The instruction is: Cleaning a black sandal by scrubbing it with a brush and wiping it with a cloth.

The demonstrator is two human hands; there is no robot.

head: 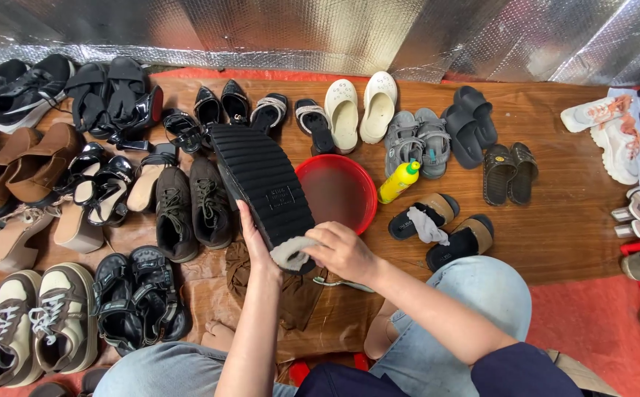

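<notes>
- A person sits on the floor, knees in light blue jeans, seen from above by a head camera.
- The left hand point(252, 234) is closed around the heel end of a black shoe point(261, 180), holding it sole-up so its ribbed tread faces the camera.
- The right hand point(343, 252) grips a pale grey cloth point(290, 253) and presses it against the heel of the sole.
- A red basin point(349, 192) sits just behind the shoe, on a brown mat point(555, 220).
- A yellow bottle point(399, 181) with a green cap lies just right of the basin.
- Many pairs of shoes and sandals lie in rows on the mat, to the left, behind and to the right.
- A crinkled silver foil sheet point(320, 29) covers the wall behind.
</notes>
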